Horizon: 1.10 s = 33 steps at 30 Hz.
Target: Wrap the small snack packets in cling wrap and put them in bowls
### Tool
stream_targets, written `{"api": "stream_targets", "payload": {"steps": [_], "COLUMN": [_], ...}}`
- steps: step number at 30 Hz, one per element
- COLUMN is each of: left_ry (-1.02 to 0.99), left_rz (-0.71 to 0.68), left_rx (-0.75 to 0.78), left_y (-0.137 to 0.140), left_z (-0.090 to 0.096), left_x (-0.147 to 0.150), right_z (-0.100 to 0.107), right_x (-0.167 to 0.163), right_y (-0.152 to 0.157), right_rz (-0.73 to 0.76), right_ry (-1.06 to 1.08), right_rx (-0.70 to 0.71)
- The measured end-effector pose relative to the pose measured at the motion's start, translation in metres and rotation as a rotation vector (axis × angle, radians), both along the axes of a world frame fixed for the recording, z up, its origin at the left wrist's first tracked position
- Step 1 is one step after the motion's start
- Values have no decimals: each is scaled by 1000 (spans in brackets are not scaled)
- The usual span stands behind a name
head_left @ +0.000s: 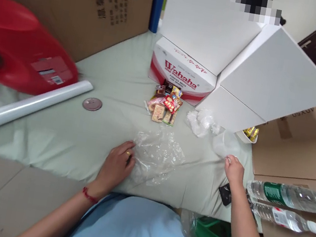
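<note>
A crumpled clear plastic bag (157,157) lies on the light green cloth in front of me. My left hand (119,161) rests at its left edge, fingers curled and closed on the film. On the right, my right hand (233,170) pinches the rim of a translucent plastic bowl (227,143). Beside that bowl sits a bunched clump of thin white plastic (202,122). Past the bag is a small pile of wrapped snacks (164,105), with brown, red and yellow packs and biscuits among them.
A Wahaha carton (184,72) and white boxes (276,77) stand behind. Left are a red jug (21,47), a white film roll (29,109) and a round tin lid (92,104). Right are two water bottles (293,197), a black object (225,194) and a tray of gold-wrapped pieces (249,134).
</note>
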<state>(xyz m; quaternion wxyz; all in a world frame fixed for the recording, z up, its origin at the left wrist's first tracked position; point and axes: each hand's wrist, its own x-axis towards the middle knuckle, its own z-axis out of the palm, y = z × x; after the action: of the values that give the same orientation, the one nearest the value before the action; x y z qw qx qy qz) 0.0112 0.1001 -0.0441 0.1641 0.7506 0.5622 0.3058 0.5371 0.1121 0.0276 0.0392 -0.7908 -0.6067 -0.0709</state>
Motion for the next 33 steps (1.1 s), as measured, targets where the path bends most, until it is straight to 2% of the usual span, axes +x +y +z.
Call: {"api": "stream_targets", "payload": {"steps": [3, 5, 7, 9, 10, 12, 14, 17, 21, 24, 27, 31, 33], "left_ry": [-13, -28, -42, -33, -14, 47, 123, 214, 245, 246, 195, 54, 36], "left_rz": [24, 24, 21, 29, 34, 30, -5, -65, -143, -223, -245, -53, -67], "left_rx": [-23, -31, -28, -15, -9, -2, -8, -29, -47, -87, -114, 17, 86], "left_y": [0, 0, -1, -2, -2, -3, -5, -6, 0, 10, 22, 29, 30], "left_z": [0, -1, -1, 0, 1, 5, 9, 13, 9, 3, 5, 29, 41], "left_x": [2, 3, 4, 6, 7, 9, 10, 8, -3, -16, -25, -17, -3], "right_z": [10, 17, 20, 16, 10, -6, -26, -54, -73, -70, -58, -45, -45], "right_x": [5, -12, -47, -97, -125, -174, -205, -209, -174, -165, -178, -197, -194], "right_y": [26, 36, 37, 31, 27, 18, 10, -4, -31, -58, -81, -92, -87], "right_rz": [-84, -98, -30, 175, 342, 689, 808, 692, 472, 401, 368, 297, 172], "right_ry": [20, 28, 62, 157, 221, 282, 254, 206, 225, 291, 378, 494, 591], "right_rx": [-49, 34, 191, 294, 248, 60, -69, -82, -14, 11, 131, 313, 389]}}
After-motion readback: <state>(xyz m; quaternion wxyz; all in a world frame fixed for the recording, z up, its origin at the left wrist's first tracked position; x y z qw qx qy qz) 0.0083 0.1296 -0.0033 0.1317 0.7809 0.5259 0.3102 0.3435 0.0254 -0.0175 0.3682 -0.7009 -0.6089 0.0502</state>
